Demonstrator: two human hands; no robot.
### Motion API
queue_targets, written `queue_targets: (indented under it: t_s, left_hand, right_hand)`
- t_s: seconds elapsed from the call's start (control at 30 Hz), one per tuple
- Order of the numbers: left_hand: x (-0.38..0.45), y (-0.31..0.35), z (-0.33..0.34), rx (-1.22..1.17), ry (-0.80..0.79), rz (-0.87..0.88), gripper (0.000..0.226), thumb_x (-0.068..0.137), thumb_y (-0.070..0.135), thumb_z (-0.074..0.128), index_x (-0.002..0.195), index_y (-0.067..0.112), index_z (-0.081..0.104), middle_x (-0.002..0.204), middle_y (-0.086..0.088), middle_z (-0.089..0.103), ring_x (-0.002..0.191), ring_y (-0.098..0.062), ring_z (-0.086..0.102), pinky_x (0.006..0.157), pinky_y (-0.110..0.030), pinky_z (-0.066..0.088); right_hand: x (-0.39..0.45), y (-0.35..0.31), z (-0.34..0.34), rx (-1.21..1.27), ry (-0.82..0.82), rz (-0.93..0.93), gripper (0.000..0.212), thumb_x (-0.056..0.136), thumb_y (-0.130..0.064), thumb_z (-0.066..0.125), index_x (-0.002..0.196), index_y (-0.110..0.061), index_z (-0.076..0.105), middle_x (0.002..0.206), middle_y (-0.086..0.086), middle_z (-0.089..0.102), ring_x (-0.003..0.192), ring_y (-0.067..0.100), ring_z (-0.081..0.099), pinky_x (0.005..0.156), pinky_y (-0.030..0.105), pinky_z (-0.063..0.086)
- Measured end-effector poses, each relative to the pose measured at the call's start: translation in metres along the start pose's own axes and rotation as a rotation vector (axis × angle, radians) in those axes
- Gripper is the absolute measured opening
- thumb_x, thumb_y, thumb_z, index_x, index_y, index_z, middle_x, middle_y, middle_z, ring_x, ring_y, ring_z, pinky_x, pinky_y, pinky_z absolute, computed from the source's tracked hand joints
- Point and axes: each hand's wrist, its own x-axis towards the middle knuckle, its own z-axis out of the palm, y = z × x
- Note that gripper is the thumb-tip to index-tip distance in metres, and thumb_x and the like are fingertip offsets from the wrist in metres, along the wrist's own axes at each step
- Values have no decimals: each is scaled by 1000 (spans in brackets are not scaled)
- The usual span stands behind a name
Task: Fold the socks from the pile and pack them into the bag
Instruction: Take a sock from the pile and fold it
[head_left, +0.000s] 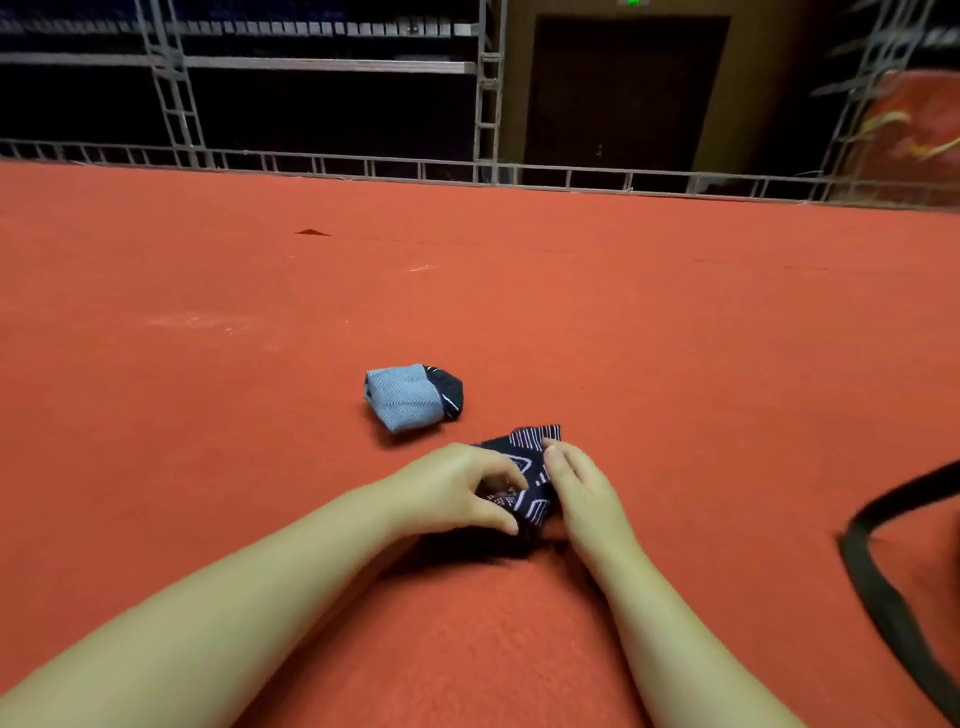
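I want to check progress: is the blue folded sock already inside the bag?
No, the blue sock lies on the red carpet, beyond both hands, apart from the black strap at right.

Light: bright, even on the red carpet (675, 322); background dark.
Shadows: soft, short, beneath the forearms and hands.
Blur: right-edge black strap (883, 597) smeared.
Distortion: wide-angle bowing of the far railing (363, 169).

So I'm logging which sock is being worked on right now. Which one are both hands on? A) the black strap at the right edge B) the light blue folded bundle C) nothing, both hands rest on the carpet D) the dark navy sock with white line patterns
D: the left hand and right hand both hold the dark patterned sock, while the light blue bundle lies apart, untouched, farther out.
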Motion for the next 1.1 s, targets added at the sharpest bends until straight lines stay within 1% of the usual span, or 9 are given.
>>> queue_targets:
  t_s: [0.07,0.13,0.3,0.4,0.5,0.63,0.73,0.87,1.1]
  left_hand:
    - [-6,1,3,-45,-29,-13,38,71,27,80,105,23,65,85,13,62,79,-2,56,78,-23,44]
    - [-14,0,8,-143,-1,-43,31,73,23,79,100,28,65,81,15,63,78,3,57,79,-20,45]
    - [-30,4,34,-419,247,-174,22,80,11,71,84,31,63,75,12,64,66,7,55,71,-13,44]
    - [-27,9,42,-466,479,-214,18,84,17,68,87,34,61,94,10,65,84,8,57,81,-10,42]
    - [-20,18,42,-511,541,-219,17,88,26,62,103,32,58,113,12,59,105,1,53,95,-15,37]
    - [-18,32,50,-563,407,-229,14,84,27,66,97,30,61,97,14,64,89,-1,57,80,-10,43]
    - [-25,31,56,-621,266,-218,36,59,48,71,85,25,65,79,11,69,73,-3,60,71,-19,47]
    - [-37,32,50,-1016,187,-228,34,59,31,75,82,12,59,71,0,67,62,-12,60,58,-23,49]
    - [-47,41,40,-1308,-223,-326,73,33,57,88,89,11,77,93,-12,73,80,-21,71,74,-29,56]
  right_hand:
    - [-7,1,-4,-50,-85,18,33,95,-33,52,127,-27,53,120,-13,58,109,4,54,96,23,40]
    - [-10,2,-4,-50,-85,5,39,90,-34,61,127,-28,52,121,-13,59,111,5,56,100,29,43]
    - [-14,1,-4,21,35,2,28,86,-9,64,104,-29,58,103,0,68,93,17,65,83,38,54]
    - [-22,-3,-9,227,36,40,28,87,3,58,100,-21,57,84,5,66,69,16,62,59,27,51]
    - [-34,-4,-21,487,-72,81,26,81,3,61,102,-12,55,79,9,65,63,14,61,56,24,51]
    - [-50,-4,-41,644,-198,136,34,65,-6,59,98,-10,58,80,10,67,62,18,62,56,26,52]
    - [-58,0,-52,657,-108,150,31,75,0,61,103,-12,57,81,11,67,63,18,63,55,26,53]
    - [-58,-1,-51,570,-41,153,38,89,5,53,116,-22,51,78,7,62,64,18,60,57,27,51]
    - [-63,-4,-46,294,-353,-17,35,79,-18,61,114,-17,64,107,0,71,98,14,65,89,28,51]
